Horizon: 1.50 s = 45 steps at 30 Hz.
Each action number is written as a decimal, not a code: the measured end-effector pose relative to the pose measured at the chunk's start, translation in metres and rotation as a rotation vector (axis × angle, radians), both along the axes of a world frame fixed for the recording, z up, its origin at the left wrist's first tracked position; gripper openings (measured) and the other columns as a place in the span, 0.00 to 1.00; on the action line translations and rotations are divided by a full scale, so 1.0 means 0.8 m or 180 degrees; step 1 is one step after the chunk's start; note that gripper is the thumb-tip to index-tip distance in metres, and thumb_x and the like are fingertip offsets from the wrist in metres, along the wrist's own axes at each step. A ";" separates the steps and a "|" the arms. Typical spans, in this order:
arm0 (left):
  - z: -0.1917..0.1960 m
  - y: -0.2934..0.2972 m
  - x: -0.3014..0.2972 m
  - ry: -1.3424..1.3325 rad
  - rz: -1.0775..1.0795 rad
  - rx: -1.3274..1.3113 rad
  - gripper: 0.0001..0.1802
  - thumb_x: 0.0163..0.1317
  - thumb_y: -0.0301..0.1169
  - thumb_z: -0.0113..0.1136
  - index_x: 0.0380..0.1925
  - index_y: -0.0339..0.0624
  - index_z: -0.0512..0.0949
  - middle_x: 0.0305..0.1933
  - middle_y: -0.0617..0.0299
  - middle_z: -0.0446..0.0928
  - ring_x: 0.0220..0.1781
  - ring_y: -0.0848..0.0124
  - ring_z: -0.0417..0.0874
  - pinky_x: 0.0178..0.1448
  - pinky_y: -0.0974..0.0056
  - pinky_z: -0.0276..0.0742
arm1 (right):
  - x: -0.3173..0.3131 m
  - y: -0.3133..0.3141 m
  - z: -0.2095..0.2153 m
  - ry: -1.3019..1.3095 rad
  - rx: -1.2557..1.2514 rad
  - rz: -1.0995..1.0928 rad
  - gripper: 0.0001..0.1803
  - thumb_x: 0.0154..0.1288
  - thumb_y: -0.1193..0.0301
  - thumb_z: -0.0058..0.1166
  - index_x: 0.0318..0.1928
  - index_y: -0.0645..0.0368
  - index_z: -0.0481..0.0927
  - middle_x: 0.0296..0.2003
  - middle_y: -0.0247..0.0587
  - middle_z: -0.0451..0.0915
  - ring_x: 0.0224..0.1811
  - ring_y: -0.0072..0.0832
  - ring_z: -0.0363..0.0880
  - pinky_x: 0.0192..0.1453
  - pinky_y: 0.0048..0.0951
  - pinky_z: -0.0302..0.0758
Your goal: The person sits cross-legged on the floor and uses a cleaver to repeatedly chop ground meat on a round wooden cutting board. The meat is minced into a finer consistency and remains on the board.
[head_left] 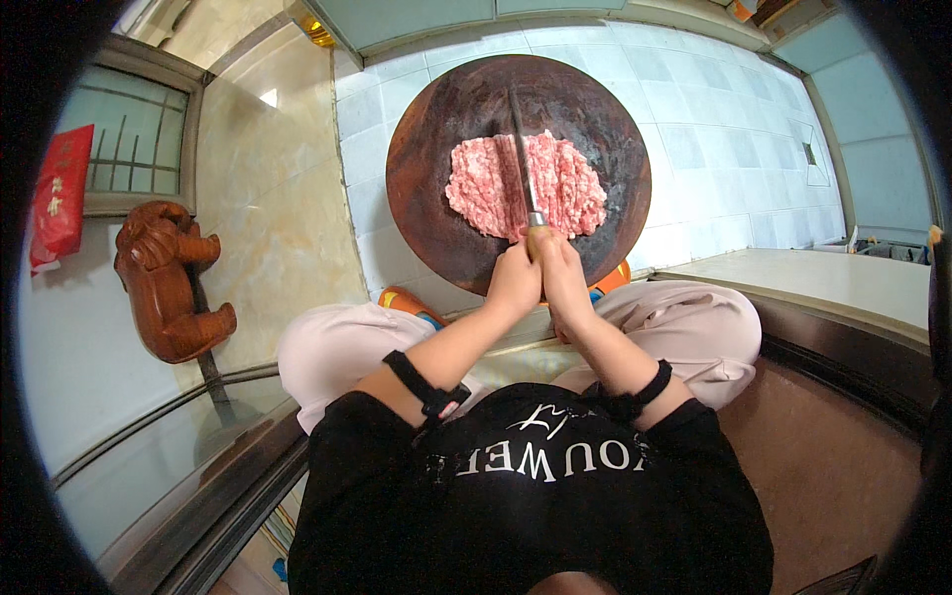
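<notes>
Currently, both our left hand (513,283) and right hand (560,273) clasp the cleaver (523,164) at frame centre; the minced meat (486,183) looks finely chopped, nearly finished.

Knife handle (540,243) hidden (inside both clasped hands (540,278)).

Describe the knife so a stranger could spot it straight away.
Find the round dark wooden chopping board on the pale tiled floor. A pink mound of minced meat lies on it. The knife is the thin metal blade standing edge-down across that mound, gripped by both hands.
</notes>
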<state>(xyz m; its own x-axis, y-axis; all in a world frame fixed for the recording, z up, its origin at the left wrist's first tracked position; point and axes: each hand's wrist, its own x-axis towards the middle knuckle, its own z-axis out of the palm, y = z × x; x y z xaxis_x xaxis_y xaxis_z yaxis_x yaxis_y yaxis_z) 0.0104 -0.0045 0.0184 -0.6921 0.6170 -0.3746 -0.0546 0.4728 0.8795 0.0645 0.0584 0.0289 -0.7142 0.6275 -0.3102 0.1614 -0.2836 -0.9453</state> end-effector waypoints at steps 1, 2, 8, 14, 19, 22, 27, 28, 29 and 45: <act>-0.001 0.000 0.001 -0.0089 0.0112 0.0117 0.18 0.62 0.40 0.47 0.34 0.32 0.73 0.28 0.52 0.77 0.34 0.71 0.77 0.39 0.62 0.71 | -0.001 0.000 -0.001 0.0067 -0.0022 0.0014 0.14 0.64 0.65 0.42 0.35 0.66 0.70 0.26 0.32 0.69 0.30 0.18 0.64 0.36 0.22 0.65; -0.002 0.002 -0.001 -0.0045 0.0027 0.0102 0.19 0.62 0.41 0.46 0.34 0.32 0.73 0.28 0.52 0.77 0.33 0.71 0.77 0.39 0.62 0.71 | -0.002 0.001 -0.001 0.0006 -0.0092 0.0000 0.14 0.64 0.65 0.41 0.35 0.66 0.70 0.26 0.33 0.69 0.30 0.18 0.64 0.36 0.22 0.65; -0.005 0.001 -0.002 -0.0041 0.0000 0.0005 0.17 0.62 0.40 0.47 0.34 0.33 0.73 0.29 0.52 0.77 0.33 0.72 0.77 0.39 0.62 0.71 | -0.003 0.001 -0.002 -0.0067 -0.0099 -0.0022 0.13 0.64 0.66 0.41 0.36 0.65 0.70 0.26 0.31 0.67 0.30 0.17 0.63 0.35 0.21 0.64; -0.004 0.000 0.000 0.0030 -0.0054 0.0121 0.20 0.62 0.41 0.46 0.34 0.32 0.73 0.29 0.53 0.77 0.33 0.69 0.77 0.38 0.61 0.71 | 0.001 0.000 -0.002 0.0156 -0.0218 -0.0003 0.14 0.65 0.63 0.41 0.36 0.64 0.70 0.27 0.30 0.67 0.30 0.17 0.63 0.36 0.22 0.64; -0.002 0.004 0.000 -0.0169 -0.0068 0.0117 0.18 0.62 0.40 0.47 0.34 0.32 0.73 0.30 0.53 0.78 0.34 0.71 0.77 0.38 0.62 0.71 | 0.003 0.002 -0.001 0.0152 -0.0290 -0.0045 0.14 0.65 0.65 0.40 0.39 0.65 0.70 0.28 0.30 0.68 0.31 0.17 0.63 0.37 0.21 0.64; 0.000 0.005 0.001 -0.0043 -0.0146 0.0215 0.19 0.62 0.40 0.46 0.35 0.31 0.73 0.32 0.51 0.78 0.35 0.69 0.78 0.40 0.61 0.71 | 0.004 0.003 0.002 0.0255 -0.0071 -0.0148 0.14 0.64 0.65 0.40 0.37 0.66 0.70 0.28 0.32 0.70 0.31 0.18 0.64 0.37 0.23 0.65; -0.006 0.010 -0.005 -0.0031 -0.0094 0.0145 0.19 0.62 0.40 0.46 0.35 0.32 0.73 0.32 0.49 0.78 0.35 0.67 0.78 0.40 0.60 0.71 | -0.001 0.008 0.001 -0.0040 -0.0119 -0.0148 0.15 0.64 0.64 0.41 0.36 0.65 0.70 0.27 0.33 0.70 0.31 0.19 0.64 0.37 0.24 0.65; -0.006 0.009 -0.002 -0.0016 -0.0101 0.0188 0.19 0.61 0.40 0.46 0.35 0.32 0.73 0.31 0.49 0.78 0.36 0.67 0.79 0.40 0.60 0.71 | -0.001 0.007 0.001 -0.0010 -0.0114 -0.0200 0.15 0.64 0.63 0.41 0.35 0.65 0.70 0.27 0.33 0.70 0.31 0.19 0.64 0.37 0.24 0.65; -0.008 0.008 -0.004 0.0099 -0.0061 0.0191 0.19 0.61 0.40 0.46 0.35 0.32 0.73 0.31 0.49 0.78 0.36 0.67 0.79 0.40 0.60 0.71 | -0.001 0.006 0.001 0.0161 -0.0020 -0.0097 0.15 0.64 0.63 0.42 0.35 0.65 0.71 0.27 0.33 0.70 0.31 0.19 0.64 0.37 0.24 0.65; -0.012 -0.003 -0.007 -0.0036 -0.0116 0.0045 0.20 0.63 0.41 0.45 0.36 0.31 0.73 0.28 0.51 0.77 0.33 0.69 0.77 0.39 0.61 0.71 | -0.004 -0.001 -0.002 0.0060 -0.0218 0.0026 0.16 0.65 0.61 0.41 0.33 0.64 0.70 0.26 0.32 0.67 0.31 0.18 0.62 0.37 0.22 0.64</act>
<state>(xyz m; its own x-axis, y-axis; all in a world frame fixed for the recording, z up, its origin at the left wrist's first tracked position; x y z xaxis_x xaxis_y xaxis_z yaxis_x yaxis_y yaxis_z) 0.0052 -0.0066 0.0087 -0.6648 0.6470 -0.3735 -0.0477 0.4622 0.8855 0.0611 0.0579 0.0274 -0.7253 0.5993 -0.3388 0.1465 -0.3465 -0.9265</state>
